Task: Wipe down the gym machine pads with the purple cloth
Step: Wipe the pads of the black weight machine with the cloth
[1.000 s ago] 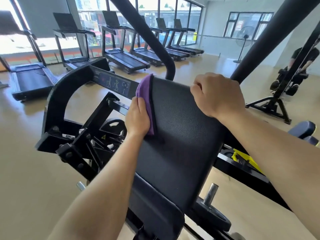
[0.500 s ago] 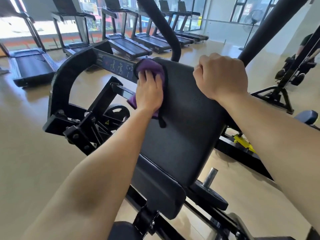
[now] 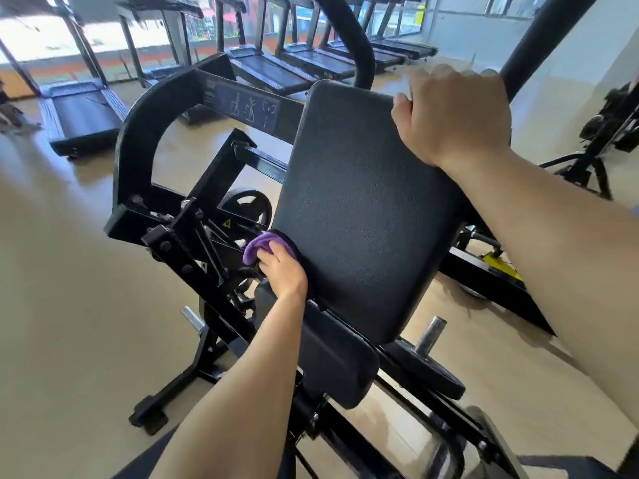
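Observation:
A large black back pad (image 3: 359, 209) of a gym machine tilts away from me in the middle of the view. My left hand (image 3: 281, 269) presses the purple cloth (image 3: 257, 248) against the pad's lower left edge, fingers curled over the cloth. My right hand (image 3: 453, 114) grips the pad's top right corner, fingers wrapped behind it. A smaller black seat pad (image 3: 332, 361) sits just below the back pad.
The machine's black steel frame (image 3: 145, 133) with an exercise diagram sticker arches to the left. Weight plates and bare steel pegs (image 3: 428, 335) flank the pads. Several treadmills (image 3: 83, 115) line the windows at the back. Another machine stands at the far right.
My left hand has slid the cloth down the pad's left edge from the top corner to near the bottom. My right hand keeps its grip on the top corner.

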